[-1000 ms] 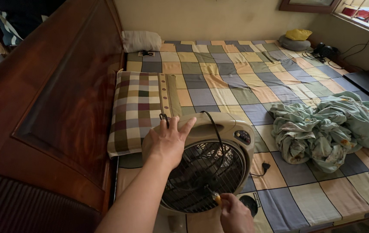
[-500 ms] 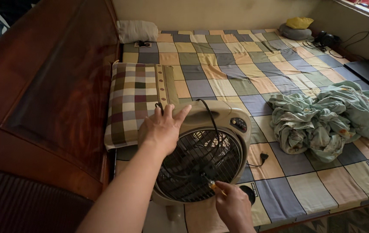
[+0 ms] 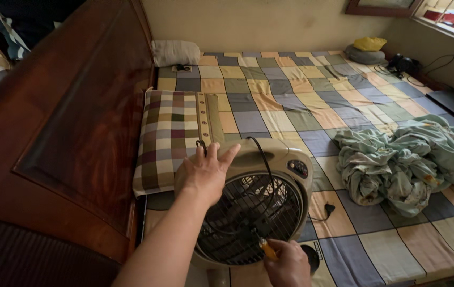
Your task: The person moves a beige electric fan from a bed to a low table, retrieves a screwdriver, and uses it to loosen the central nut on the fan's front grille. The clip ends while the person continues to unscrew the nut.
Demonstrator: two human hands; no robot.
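My left hand (image 3: 205, 175) lies flat, steadying the fan (image 3: 253, 204); my right hand (image 3: 289, 263) grips probably a screwdriver (image 3: 267, 248), best held square to the grille.

Right hand (image 3: 289, 264) cut by bottom edge. Screwdriver (image 3: 267, 248) tip lost against fan (image 3: 259, 202) grille. Fan base partly cut at bottom edge. Blanket (image 3: 407, 159) runs off right edge.

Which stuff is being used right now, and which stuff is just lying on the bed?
In use: box fan, steadied by the left hand; orange-handled screwdriver in the right hand.

Lying about: checked pillow, crumpled green blanket, patchwork sheet.
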